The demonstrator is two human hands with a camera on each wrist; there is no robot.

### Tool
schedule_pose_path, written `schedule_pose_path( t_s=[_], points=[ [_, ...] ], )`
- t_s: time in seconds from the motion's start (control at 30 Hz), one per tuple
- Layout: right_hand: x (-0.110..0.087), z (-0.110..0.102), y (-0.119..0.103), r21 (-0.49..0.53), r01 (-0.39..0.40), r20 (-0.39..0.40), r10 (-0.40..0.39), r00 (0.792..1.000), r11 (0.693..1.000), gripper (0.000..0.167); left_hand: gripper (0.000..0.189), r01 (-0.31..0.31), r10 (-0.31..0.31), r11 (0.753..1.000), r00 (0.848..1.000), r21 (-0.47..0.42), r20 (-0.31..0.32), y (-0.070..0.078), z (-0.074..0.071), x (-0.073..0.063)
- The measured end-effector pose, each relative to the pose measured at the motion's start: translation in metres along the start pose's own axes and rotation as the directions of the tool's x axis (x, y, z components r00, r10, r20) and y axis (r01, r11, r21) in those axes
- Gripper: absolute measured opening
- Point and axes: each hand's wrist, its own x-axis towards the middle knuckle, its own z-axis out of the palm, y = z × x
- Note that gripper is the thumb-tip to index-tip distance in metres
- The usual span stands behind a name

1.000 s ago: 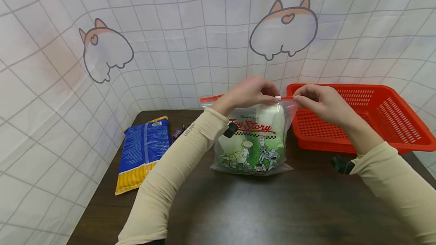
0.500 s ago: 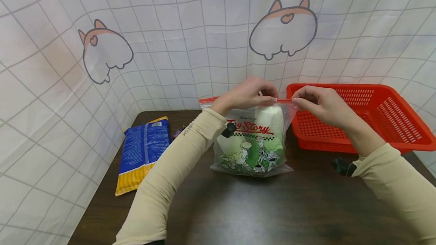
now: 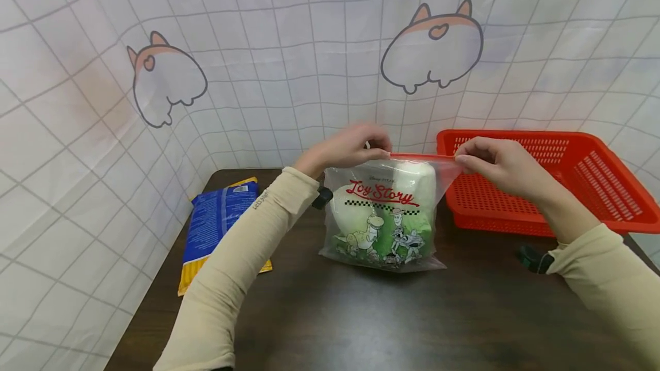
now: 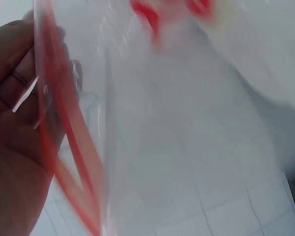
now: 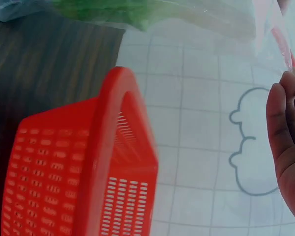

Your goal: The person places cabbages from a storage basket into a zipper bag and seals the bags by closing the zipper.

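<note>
A clear zip bag (image 3: 381, 216) with a red top strip and "Toy Story" print stands upright on the dark table, white and green things inside it. My left hand (image 3: 356, 145) pinches the red strip left of its middle; the white slider seen earlier is hidden by the fingers. With thumb and fingertips my right hand (image 3: 497, 162) pinches the strip's right end. Between the hands the red strip runs straight and taut. In the left wrist view, the red strip (image 4: 71, 113) appears as two parted bands beside the left palm. The right wrist view shows the right fingertips (image 5: 287, 81) at the bag's corner.
A red slotted basket (image 3: 515, 199) stands at the back right, close to the bag and behind the right hand. At the left lies a blue and yellow packet (image 3: 216, 222), partly covered by the left sleeve. A white gridded curtain (image 3: 289, 44) hangs behind the table.
My left hand has slid leftward along the bag's red strip, baring more of it. The right hand keeps its pinch at the right end, shifting slightly right. The head view has moved a little.
</note>
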Motion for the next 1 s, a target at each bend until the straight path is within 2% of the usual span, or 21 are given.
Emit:
schedule_pose_path(
  t_s=[0.1,0.53,0.83,1.0],
  points=[
    [-0.004,-0.002,0.003,0.018,-0.011,0.007,0.010,1.000,1.000,0.008,0.011,0.044,-0.044,0.999,0.999,-0.014,-0.012,-0.006,-0.004,-0.013],
    [-0.003,-0.001,0.005,0.038,-0.027,0.019,0.026,0.999,0.999,0.012,0.013,0.105,-0.110,0.990,0.992,-0.090,-0.063,-0.022,-0.013,-0.045],
    [-0.002,0.000,0.008,0.085,-0.031,0.013,0.030,0.999,0.996,0.013,0.013,0.157,-0.172,0.977,0.980,-0.142,-0.104,-0.029,-0.012,-0.058],
    [-0.001,0.001,0.013,0.095,-0.057,0.021,0.055,0.998,0.994,0.015,0.013,0.154,-0.173,0.977,0.976,-0.146,-0.134,-0.029,-0.011,-0.062]
  ],
)
